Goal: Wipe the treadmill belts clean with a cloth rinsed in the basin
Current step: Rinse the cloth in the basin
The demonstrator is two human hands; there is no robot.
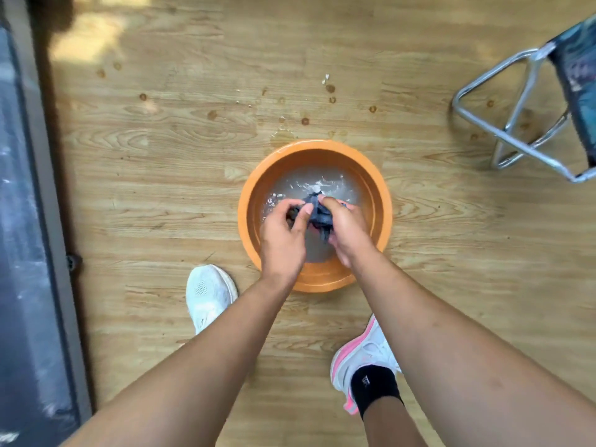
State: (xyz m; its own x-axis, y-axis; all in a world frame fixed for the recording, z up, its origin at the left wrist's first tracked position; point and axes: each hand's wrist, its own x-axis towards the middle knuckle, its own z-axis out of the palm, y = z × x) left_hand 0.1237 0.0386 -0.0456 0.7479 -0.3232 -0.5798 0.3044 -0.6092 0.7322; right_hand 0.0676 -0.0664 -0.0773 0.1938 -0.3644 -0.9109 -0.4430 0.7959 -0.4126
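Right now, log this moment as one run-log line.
phase: rinsing | left hand: grips dark grey cloth | right hand: grips cloth | cloth: inside round orange plastic basin of cloudy water

Metal-framed stool at upper right, white shoe, pink-trimmed shoe, water spots on wood floor.

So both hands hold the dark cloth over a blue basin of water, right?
No, the head view shows the basin is orange, not blue. The left hand and right hand do hold the dark cloth over its water.
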